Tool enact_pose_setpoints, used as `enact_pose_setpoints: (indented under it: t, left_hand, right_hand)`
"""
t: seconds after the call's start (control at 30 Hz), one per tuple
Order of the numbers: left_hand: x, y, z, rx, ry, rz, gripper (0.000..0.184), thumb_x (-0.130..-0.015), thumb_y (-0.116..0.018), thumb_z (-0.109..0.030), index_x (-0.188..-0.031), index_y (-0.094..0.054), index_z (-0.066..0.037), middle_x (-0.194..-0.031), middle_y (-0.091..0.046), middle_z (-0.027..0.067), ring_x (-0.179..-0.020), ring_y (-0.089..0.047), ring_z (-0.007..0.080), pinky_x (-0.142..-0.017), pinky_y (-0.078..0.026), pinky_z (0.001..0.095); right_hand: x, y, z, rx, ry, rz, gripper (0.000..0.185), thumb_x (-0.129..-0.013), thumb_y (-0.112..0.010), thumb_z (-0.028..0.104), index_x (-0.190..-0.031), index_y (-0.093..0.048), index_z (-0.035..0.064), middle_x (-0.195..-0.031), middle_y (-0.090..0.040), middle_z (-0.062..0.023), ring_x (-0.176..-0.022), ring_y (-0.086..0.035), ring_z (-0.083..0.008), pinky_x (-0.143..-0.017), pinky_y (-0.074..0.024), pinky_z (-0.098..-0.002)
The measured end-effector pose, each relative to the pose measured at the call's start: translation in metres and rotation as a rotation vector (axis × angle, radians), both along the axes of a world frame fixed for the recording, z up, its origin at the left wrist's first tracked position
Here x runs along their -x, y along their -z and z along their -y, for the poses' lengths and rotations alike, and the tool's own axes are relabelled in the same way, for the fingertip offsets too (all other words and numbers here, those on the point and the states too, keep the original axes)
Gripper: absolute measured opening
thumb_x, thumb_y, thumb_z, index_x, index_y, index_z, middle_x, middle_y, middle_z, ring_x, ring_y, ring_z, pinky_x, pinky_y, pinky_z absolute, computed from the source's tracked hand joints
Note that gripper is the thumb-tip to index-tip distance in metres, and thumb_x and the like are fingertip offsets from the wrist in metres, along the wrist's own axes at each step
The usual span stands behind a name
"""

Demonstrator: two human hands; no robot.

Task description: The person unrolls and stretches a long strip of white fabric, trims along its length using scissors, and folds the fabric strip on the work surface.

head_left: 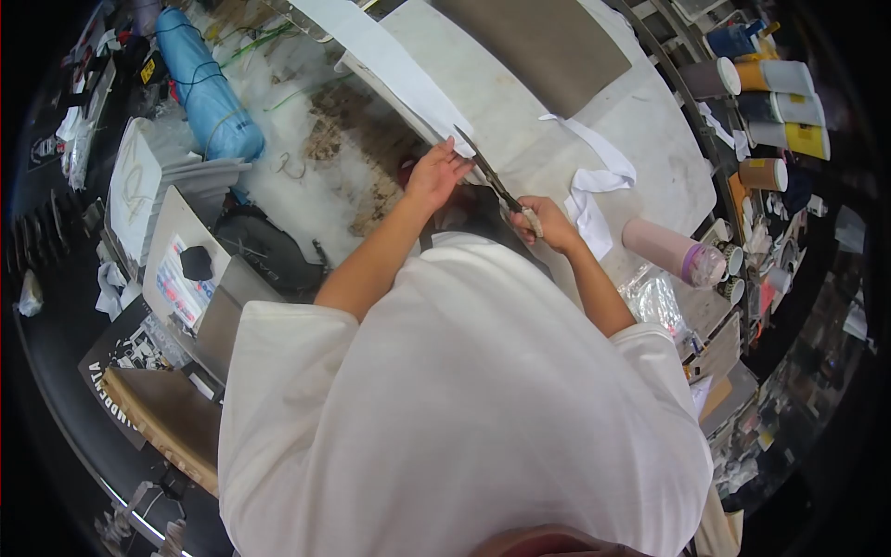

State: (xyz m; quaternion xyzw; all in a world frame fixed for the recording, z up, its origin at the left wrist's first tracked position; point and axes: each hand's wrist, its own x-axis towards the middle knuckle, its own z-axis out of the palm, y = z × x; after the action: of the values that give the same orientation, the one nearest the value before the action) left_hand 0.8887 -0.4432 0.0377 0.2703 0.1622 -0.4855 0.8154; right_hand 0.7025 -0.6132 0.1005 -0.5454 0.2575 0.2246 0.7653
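Observation:
My right hand (543,225) is closed around the handles of a pair of long dark scissors (485,169), whose grips look wrapped in pale material. The blades point up and left, towards the end of a long white strip (399,58) that looks like cloth or paper. Close to that end is my left hand (434,179), palm partly turned up and fingers apart; its fingertips overlap the strip's edge beside the blades. Whether they touch the strip I cannot tell. A loose, curled white strip (603,181) lies on the pale worktable (664,139) beyond my right hand.
A grey-brown sheet (548,51) lies across the table's far part. To the right are a pink roll (657,243), crumpled clear plastic (650,299) and a rack of containers (780,93). A blue wrapped roll (206,88) and open boxes (190,269) stand at left.

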Motion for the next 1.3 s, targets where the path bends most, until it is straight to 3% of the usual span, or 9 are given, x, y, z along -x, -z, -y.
enact_pose_setpoints:
  t: [0.23, 0.33, 0.43, 0.5, 0.93, 1.03, 1.1, 1.2, 1.3]
  left_hand:
    - [0.010, 0.006, 0.009, 0.032, -0.059, 0.021, 0.023, -0.093, -0.059, -0.011, -0.112, -0.053, -0.002, -0.109, -0.062, 0.0115, -0.115, -0.056, 0.0260, -0.102, -0.043, 0.0420]
    - [0.011, 0.023, 0.006, 0.070, -0.062, -0.015, 0.019, -0.093, -0.057, -0.008, -0.111, -0.054, -0.003, -0.106, -0.063, 0.0093, -0.110, -0.057, 0.0233, -0.099, -0.045, 0.0405]
    - [0.012, 0.023, 0.006, 0.072, -0.082, -0.011, 0.017, -0.093, -0.056, -0.007, -0.110, -0.055, -0.004, -0.107, -0.063, 0.0080, -0.105, -0.058, 0.0214, -0.097, -0.046, 0.0395]
    - [0.012, 0.020, 0.006, 0.022, -0.079, 0.000, 0.015, -0.094, -0.054, -0.007, -0.110, -0.055, -0.004, -0.107, -0.063, 0.0087, -0.106, -0.060, 0.0229, -0.097, -0.047, 0.0390]
    - [0.010, -0.001, 0.012, -0.096, -0.106, 0.087, 0.017, -0.097, -0.046, -0.004, -0.112, -0.049, 0.003, -0.109, -0.060, 0.0163, -0.105, -0.062, 0.0320, -0.099, -0.048, 0.0423]
    - [0.010, -0.003, 0.012, -0.098, -0.095, 0.121, 0.017, -0.098, -0.045, -0.004, -0.114, -0.048, 0.002, -0.109, -0.060, 0.0172, -0.104, -0.063, 0.0328, -0.098, -0.048, 0.0430]
    - [0.012, -0.006, 0.013, -0.130, -0.097, 0.132, 0.018, -0.099, -0.042, -0.005, -0.116, -0.047, 0.001, -0.109, -0.060, 0.0181, -0.103, -0.063, 0.0327, -0.098, -0.049, 0.0435]
    - [0.014, -0.012, 0.012, -0.158, -0.061, 0.158, 0.019, -0.100, -0.039, -0.005, -0.116, -0.045, 0.002, -0.109, -0.059, 0.0190, -0.103, -0.063, 0.0324, -0.097, -0.049, 0.0438]
    - [0.019, -0.014, 0.012, -0.181, -0.059, 0.171, 0.020, -0.101, -0.036, -0.006, -0.116, -0.045, 0.003, -0.110, -0.059, 0.0202, -0.102, -0.063, 0.0317, -0.097, -0.048, 0.0438]
  right_hand:
    - [-0.002, -0.006, -0.009, -0.049, 0.038, 0.012, 0.040, -0.082, -0.074, 0.039, -0.085, -0.056, 0.0040, -0.060, -0.049, 0.0011, -0.049, -0.045, -0.0087, -0.046, -0.0350, -0.0223]
    - [-0.002, -0.007, -0.010, -0.096, 0.095, 0.020, 0.028, -0.091, -0.065, 0.028, -0.083, -0.056, 0.0024, -0.060, -0.050, -0.0005, -0.047, -0.045, -0.0090, -0.045, -0.0356, -0.0229]
    - [-0.004, -0.010, -0.010, -0.096, 0.078, 0.055, 0.034, -0.092, -0.062, 0.034, -0.084, -0.056, 0.0023, -0.061, -0.051, -0.0014, -0.048, -0.046, -0.0101, -0.046, -0.0368, -0.0238]
    - [-0.009, -0.013, -0.010, -0.066, 0.043, 0.037, 0.050, -0.085, -0.065, 0.054, -0.086, -0.055, 0.0045, -0.063, -0.049, -0.0013, -0.051, -0.046, -0.0106, -0.048, -0.0356, -0.0234]
    - [-0.038, -0.012, -0.017, -0.024, 0.043, -0.020, 0.049, -0.086, -0.065, 0.053, -0.081, -0.053, 0.0053, -0.062, -0.048, 0.0002, -0.050, -0.046, -0.0096, -0.046, -0.0375, -0.0242]
    - [-0.035, -0.008, -0.017, 0.075, 0.015, 0.018, 0.042, -0.088, -0.065, 0.045, -0.082, -0.053, 0.0049, -0.061, -0.048, 0.0000, -0.048, -0.045, -0.0103, -0.045, -0.0351, -0.0241]
    - [-0.034, -0.010, -0.018, 0.068, 0.059, -0.009, 0.043, -0.081, -0.075, 0.042, -0.076, -0.052, 0.0061, -0.060, -0.047, 0.0016, -0.047, -0.045, -0.0080, -0.041, -0.0341, -0.0228]
    - [-0.030, -0.003, -0.012, 0.138, -0.017, -0.028, 0.041, -0.081, -0.076, 0.039, -0.073, -0.051, 0.0074, -0.059, -0.047, 0.0013, -0.047, -0.045, -0.0080, -0.041, -0.0342, -0.0229]
    - [-0.033, -0.010, -0.016, 0.167, -0.028, -0.030, 0.040, -0.087, -0.068, 0.041, -0.077, -0.052, 0.0053, -0.058, -0.047, 0.0002, -0.045, -0.045, -0.0100, -0.043, -0.0338, -0.0241]
